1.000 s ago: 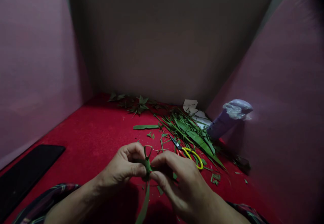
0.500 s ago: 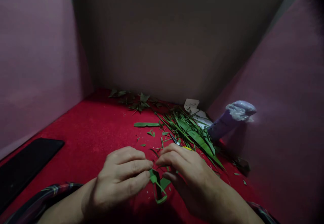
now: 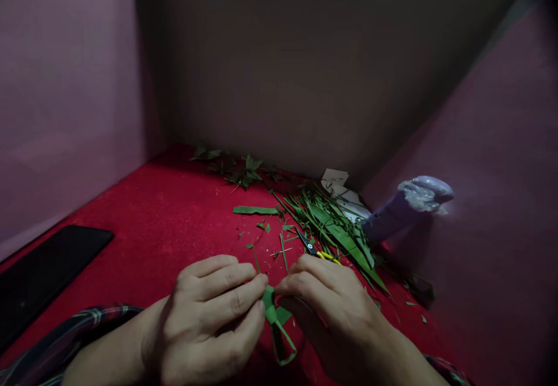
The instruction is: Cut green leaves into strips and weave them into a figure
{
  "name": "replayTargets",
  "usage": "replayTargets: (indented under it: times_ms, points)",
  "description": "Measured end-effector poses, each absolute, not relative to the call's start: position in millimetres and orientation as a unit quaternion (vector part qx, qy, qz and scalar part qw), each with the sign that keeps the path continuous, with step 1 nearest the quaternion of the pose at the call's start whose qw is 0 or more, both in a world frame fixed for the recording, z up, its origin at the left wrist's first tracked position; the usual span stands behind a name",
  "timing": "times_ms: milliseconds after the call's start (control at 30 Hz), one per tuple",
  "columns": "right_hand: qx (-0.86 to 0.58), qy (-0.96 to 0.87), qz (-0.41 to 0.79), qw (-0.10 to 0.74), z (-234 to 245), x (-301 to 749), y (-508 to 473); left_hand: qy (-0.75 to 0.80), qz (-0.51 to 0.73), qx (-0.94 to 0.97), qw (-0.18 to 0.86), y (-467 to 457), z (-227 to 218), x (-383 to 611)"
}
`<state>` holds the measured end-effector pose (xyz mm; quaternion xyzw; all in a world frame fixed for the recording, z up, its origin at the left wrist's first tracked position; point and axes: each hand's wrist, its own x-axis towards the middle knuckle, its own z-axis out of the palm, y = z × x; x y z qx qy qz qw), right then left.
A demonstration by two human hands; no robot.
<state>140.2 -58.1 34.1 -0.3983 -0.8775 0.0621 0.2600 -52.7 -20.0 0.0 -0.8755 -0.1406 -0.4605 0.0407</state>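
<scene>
A folded green leaf strip [image 3: 269,306] is held up between my two hands, with a narrow loop of it hanging below. My left hand [image 3: 213,316] pinches its left side between thumb and fingers. From the right, my right hand [image 3: 337,301] has its curled fingertips pressed at the strip's upper right edge; its thumb is partly hidden. Just beyond the right knuckles lie scissors [image 3: 310,248] with dark blades and yellow handles, partly covered by that hand.
A heap of long green leaves [image 3: 335,223] lies to the right on the red tabletop [image 3: 174,211], with leaf scraps around it. A purple bottle-like container [image 3: 392,217] topped with clear plastic stands behind. A black flat object [image 3: 56,270] lies at left; papers [image 3: 335,178] sit at back.
My fingertips have drawn closer together around the folded leaf, which shows more of its flat face. The view has shifted slightly.
</scene>
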Motion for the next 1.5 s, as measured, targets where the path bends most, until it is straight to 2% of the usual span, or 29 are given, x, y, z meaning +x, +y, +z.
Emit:
replayTargets:
  times_ms: [100,233,300,500,600,700,933,1133,1500]
  points:
    - [-0.394,-0.878,0.052,0.266,34,140,-59,-0.168,-0.487,-0.854,0.066,-18,1,-53]
    - [-0.389,-0.878,0.029,0.277,34,139,-60,-0.117,-0.519,-0.836,0.134,-17,-1,-51]
    - [-0.383,-0.878,0.025,0.287,33,139,-61,-0.118,-0.488,-0.852,0.147,-17,2,-52]
    - [-0.389,-0.876,0.016,0.285,33,138,-63,-0.128,-0.471,-0.861,0.147,-18,7,-52]
    - [-0.399,-0.871,0.014,0.286,33,138,-64,-0.120,-0.521,-0.831,0.156,-17,2,-50]
    - [-0.404,-0.867,0.027,0.290,35,136,-64,-0.177,-0.488,-0.845,0.127,-19,-2,-47]
    - [-0.407,-0.861,0.070,0.298,36,136,-61,-0.181,-0.487,-0.846,0.122,-23,-9,-46]
    - [-0.371,-0.862,0.028,0.345,24,138,-60,-0.146,-0.467,-0.861,0.140,-20,-13,-49]
    - [-0.346,-0.892,0.012,0.289,26,139,-62,-0.148,-0.451,-0.867,0.151,-21,-12,-51]
